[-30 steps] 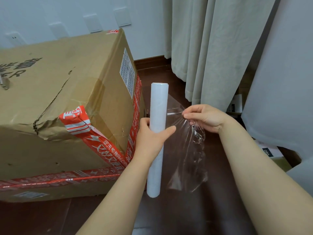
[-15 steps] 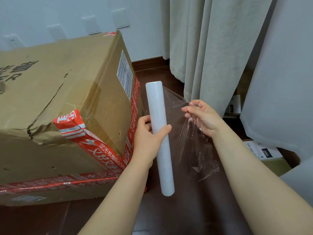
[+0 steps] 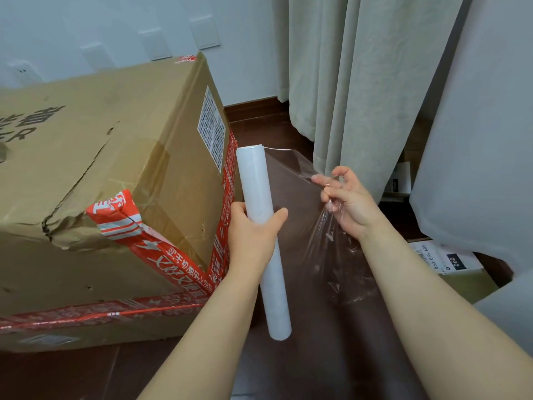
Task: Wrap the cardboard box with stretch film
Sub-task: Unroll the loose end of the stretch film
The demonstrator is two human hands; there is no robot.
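Observation:
A large dented cardboard box (image 3: 101,174) with red printed tape fills the left of the view and stands on the dark floor. My left hand (image 3: 253,229) grips a white roll of stretch film (image 3: 259,215) around its middle, held nearly upright just right of the box's corner. A clear sheet of film (image 3: 300,183) runs from the roll to my right hand (image 3: 349,203), which pinches its crumpled free end. The loose film hangs down below that hand. The film does not touch the box.
Beige curtains (image 3: 360,82) hang behind my right hand. A pale draped cloth (image 3: 484,140) stands at the right, with a small labelled carton (image 3: 450,261) on the floor under it. The white wall (image 3: 115,30) carries several socket plates behind the box.
My right hand has drawn the film out to the right, so the sheet is wider. The roll has tilted, its lower end swinging right.

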